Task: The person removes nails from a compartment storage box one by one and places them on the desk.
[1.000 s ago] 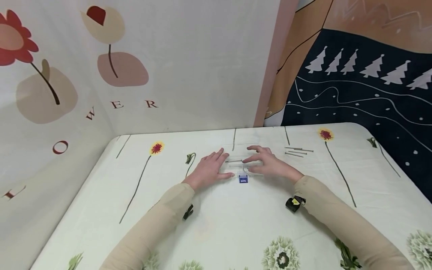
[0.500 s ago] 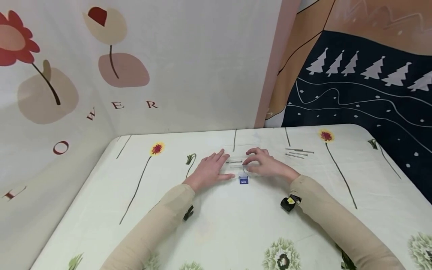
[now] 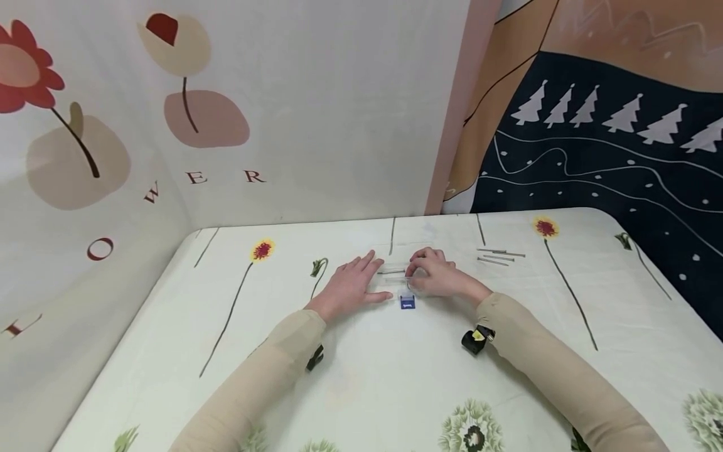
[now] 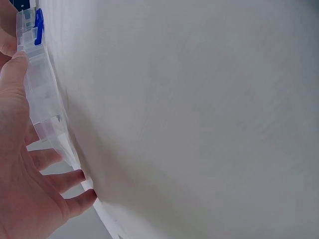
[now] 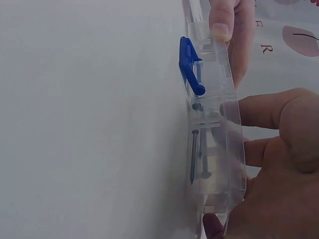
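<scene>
A clear plastic box point(image 5: 219, 164) with a blue latch point(image 3: 407, 302) lies on the table between the hands. Its faint outline extends toward the back. One nail point(image 3: 391, 272) shows inside it in the head view, and more nails point(image 5: 194, 157) show through its wall in the right wrist view. My left hand point(image 3: 351, 282) rests at the box's left end, fingers spread, thumb point(image 4: 14, 72) against its near side. My right hand point(image 3: 433, 274) has its fingers bent down into the right part, beside the nail's end. Whether they pinch a nail is hidden.
Several loose nails point(image 3: 499, 255) lie on the table right of the box. A white flower-printed cloth point(image 3: 361, 376) covers the table. Printed fabric point(image 3: 339, 113) hangs behind it and along the left.
My right hand has shifted slightly left and its spread fingers have drawn together over the box. The left hand, the box and the loose nails stay in place.
</scene>
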A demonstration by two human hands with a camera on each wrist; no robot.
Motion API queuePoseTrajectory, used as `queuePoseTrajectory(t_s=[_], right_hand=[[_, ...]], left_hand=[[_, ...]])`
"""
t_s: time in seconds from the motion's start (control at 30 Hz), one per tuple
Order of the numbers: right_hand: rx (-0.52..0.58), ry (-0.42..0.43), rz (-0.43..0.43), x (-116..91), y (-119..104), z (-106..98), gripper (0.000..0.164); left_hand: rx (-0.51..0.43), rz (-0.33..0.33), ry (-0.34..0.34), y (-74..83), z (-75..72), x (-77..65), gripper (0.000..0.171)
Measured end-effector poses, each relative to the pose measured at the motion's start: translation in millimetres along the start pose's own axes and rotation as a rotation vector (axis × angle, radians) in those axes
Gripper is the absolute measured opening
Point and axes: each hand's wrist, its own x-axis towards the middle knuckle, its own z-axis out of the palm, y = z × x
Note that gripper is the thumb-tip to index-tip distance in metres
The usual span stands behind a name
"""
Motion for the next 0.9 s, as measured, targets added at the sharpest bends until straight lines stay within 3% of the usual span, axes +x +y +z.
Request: queuePoseTrajectory(t_s=[0.43,0.9], right_hand=[[0.069,0.012,0.068,-0.9,4.8,0.6,0.011],[0.108,0.018,0.061,2.4,1.1,0.2,0.007]], left_hand=[[-0.006,0.008,0.001,4.7,0.8,0.9,0.082],[0.004,0.005,-0.002,0.7,-2.5,-0.1,0.082]])
